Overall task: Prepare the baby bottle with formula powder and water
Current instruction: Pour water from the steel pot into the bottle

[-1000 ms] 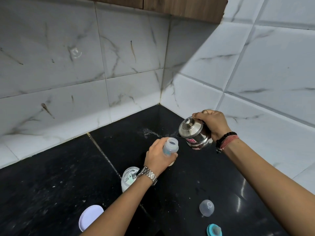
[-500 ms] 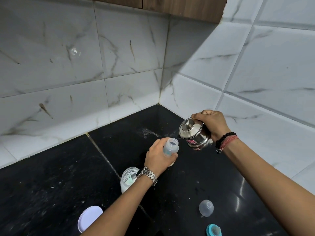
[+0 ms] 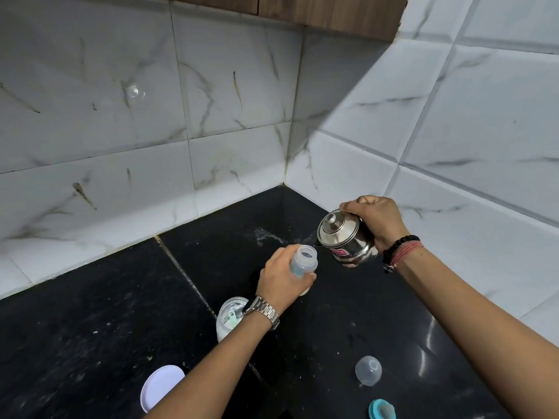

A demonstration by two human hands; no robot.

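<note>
Barely anything is shifting: left hand is gripping the bottle, right hand is clasping the tilted steel jug.

Marble tiles — wooden cabinet.

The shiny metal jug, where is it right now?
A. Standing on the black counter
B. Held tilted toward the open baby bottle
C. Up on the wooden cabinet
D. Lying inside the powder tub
B. The right hand holds the steel jug off the counter, tipped toward the open mouth of the baby bottle, which the left hand grips.
</note>
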